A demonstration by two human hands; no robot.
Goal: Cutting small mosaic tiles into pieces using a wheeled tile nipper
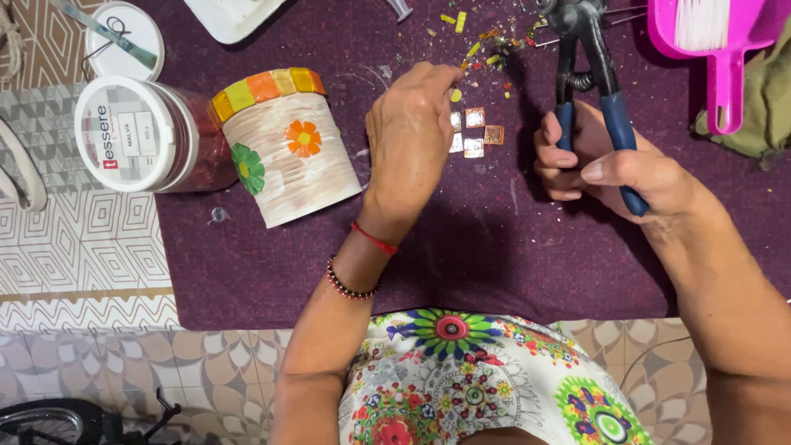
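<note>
Carefully — my left hand point(412, 124) pinches one yellow chip point(456, 95); right hand point(606, 169) grips nippers point(589, 74) — I'd keep them steady.

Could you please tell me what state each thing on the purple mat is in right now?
Mosaic pot: lying on its side, partly tiled.
Plastic jar: on its side, lid on.
Tile nippers: gripped in right hand.
Left hand: fingers pinching a small yellow chip.
Square tiles: flat, clustered.
Pink dustpan: brush resting inside.
</note>
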